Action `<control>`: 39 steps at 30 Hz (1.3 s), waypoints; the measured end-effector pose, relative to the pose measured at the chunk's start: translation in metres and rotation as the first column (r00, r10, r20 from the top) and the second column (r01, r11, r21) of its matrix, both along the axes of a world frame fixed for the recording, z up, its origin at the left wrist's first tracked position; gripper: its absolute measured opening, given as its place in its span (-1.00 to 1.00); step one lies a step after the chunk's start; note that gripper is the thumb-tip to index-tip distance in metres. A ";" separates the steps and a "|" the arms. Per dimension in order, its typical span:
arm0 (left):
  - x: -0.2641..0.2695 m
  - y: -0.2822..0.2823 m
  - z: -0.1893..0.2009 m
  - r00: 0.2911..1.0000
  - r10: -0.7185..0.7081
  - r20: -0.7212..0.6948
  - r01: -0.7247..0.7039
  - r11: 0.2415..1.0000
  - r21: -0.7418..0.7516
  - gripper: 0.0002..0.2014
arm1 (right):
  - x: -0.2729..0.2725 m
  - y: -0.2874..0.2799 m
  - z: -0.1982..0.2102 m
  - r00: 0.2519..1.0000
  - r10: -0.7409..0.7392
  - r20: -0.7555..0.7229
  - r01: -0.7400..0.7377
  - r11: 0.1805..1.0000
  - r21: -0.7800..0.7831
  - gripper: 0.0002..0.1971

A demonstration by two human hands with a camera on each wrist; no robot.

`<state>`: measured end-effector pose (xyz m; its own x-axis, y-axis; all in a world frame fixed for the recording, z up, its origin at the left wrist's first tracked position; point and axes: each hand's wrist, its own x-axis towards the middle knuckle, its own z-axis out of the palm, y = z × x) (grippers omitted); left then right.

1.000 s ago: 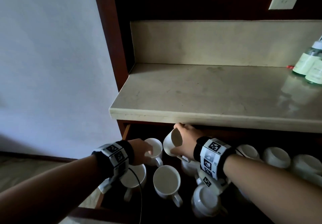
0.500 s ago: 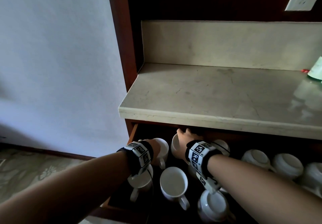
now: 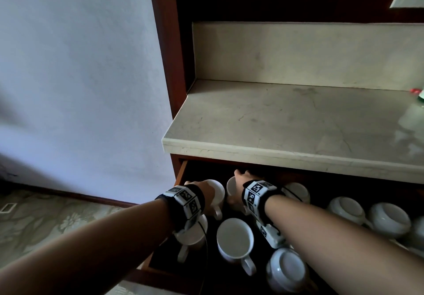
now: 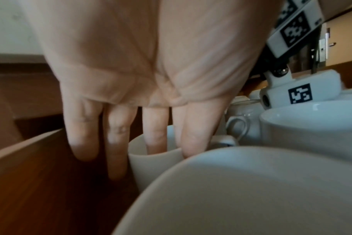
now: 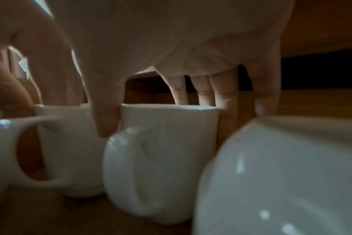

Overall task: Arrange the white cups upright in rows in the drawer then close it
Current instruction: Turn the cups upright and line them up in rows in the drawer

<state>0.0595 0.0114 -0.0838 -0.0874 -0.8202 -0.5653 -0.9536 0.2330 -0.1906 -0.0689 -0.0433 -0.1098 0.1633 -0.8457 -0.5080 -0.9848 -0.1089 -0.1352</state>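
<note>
Under the stone counter the open drawer holds several white cups. My left hand holds the back-left cup by its rim. In the left wrist view one of the fingers is inside that cup and the others hang outside. My right hand grips the cup beside it. That cup stands upright on the drawer floor with my thumb on its left side and my fingers over its far rim. Two more upright cups stand in front.
Upside-down cups lie to the right: one near my right forearm, one at the back and two further right. The counter edge overhangs the back of the drawer. A wall and patterned floor lie to the left.
The cup in my right hand was tilted on its side a second ago; it now stands upright at the back beside the left cup. My left hand stayed on its cup.
</note>
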 end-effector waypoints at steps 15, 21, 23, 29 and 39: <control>-0.108 -0.019 0.007 0.906 -0.404 -0.124 0.393 0.913 -0.105 -0.27 | -0.114 0.048 0.060 0.998 -0.018 0.062 0.029 0.980 -0.195 -0.71; -0.137 -0.027 -0.006 0.835 -0.541 -0.100 0.544 0.839 0.010 -0.28 | -0.168 0.075 0.070 0.987 -0.144 0.076 0.156 0.969 -0.192 -0.51; -0.143 -0.026 -0.010 0.835 -0.546 -0.066 0.549 0.836 0.031 -0.23 | -0.180 0.079 0.069 0.979 -0.179 0.094 0.195 0.959 -0.205 -0.45; -0.149 -0.025 -0.008 0.868 -0.489 -0.082 0.490 0.872 -0.015 -0.08 | -0.201 0.081 0.061 0.966 -0.211 0.146 0.242 0.939 -0.243 -0.55; -0.100 -0.004 0.053 0.814 -0.420 -0.400 0.265 0.883 -0.389 -0.14 | -0.180 0.068 0.057 0.789 -0.261 0.557 0.338 0.940 -0.038 -0.53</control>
